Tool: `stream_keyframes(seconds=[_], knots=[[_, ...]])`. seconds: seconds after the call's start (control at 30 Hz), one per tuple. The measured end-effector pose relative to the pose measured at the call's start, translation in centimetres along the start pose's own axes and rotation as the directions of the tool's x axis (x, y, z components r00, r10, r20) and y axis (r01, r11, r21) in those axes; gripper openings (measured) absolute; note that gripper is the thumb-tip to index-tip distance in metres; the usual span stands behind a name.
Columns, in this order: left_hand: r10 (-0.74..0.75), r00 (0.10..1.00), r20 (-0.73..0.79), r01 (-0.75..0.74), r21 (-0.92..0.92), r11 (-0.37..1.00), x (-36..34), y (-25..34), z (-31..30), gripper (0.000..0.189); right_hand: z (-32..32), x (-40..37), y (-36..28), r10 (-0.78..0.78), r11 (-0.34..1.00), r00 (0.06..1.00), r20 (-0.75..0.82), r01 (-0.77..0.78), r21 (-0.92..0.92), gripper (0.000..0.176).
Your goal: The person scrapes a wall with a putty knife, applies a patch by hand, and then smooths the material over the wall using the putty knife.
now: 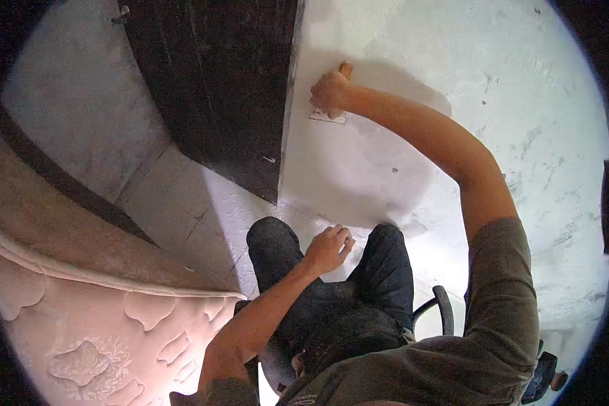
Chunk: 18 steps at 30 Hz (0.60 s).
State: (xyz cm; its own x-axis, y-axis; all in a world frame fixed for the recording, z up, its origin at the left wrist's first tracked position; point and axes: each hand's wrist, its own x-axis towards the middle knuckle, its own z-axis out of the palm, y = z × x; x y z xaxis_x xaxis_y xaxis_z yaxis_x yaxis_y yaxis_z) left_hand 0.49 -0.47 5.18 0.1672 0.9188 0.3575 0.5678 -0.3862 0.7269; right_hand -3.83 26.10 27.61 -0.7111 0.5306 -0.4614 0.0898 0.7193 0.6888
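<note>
Head view: right hand tight around a tool at the wall, left hand empty, loosely curled.

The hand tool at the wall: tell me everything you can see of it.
The hand tool has a brown, seemingly wooden handle end showing above the right hand and a flat, pale, straight-edged part below. The hand wraps around it, hiding its middle. It appears held against the white wall, near the dark panel; the flat part's material is unclear.

no readable text, no legible labels, brands, numbers or signs
</note>
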Motion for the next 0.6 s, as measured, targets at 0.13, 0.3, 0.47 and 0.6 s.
stream_keyframes(seconds=[0.13, 0.3, 0.47, 0.6], knots=[[-0.042, 0.998, 0.049, 0.041, 0.021, 0.999, 0.0, 0.2, -0.6, 0.019, 0.4, 0.0, -0.1, -0.035, 0.999, 0.996, -0.076, 0.036, 0.013, 0.028], [-0.043, 0.997, 0.06, 0.042, 0.017, 0.999, 0.2, 0.2, -0.4, 0.019, 0.0, -0.9, -0.3, 0.009, 0.998, 0.995, -0.097, -0.003, 0.067, 0.029], [-0.024, 0.999, 0.022, 0.025, -0.016, 1.0, 0.0, 0.1, -0.7, 0.018, 0.3, 0.2, -0.5, -0.014, 0.998, 0.996, -0.083, 0.019, 0.058, 0.024], [-0.033, 0.999, 0.0, 0.033, -0.015, 0.999, -0.1, 0.2, -0.9, 0.018, 1.9, 3.1, -0.8, -0.02, 0.999, 1.0, 0.023, 0.021, -0.036, 0.038]])
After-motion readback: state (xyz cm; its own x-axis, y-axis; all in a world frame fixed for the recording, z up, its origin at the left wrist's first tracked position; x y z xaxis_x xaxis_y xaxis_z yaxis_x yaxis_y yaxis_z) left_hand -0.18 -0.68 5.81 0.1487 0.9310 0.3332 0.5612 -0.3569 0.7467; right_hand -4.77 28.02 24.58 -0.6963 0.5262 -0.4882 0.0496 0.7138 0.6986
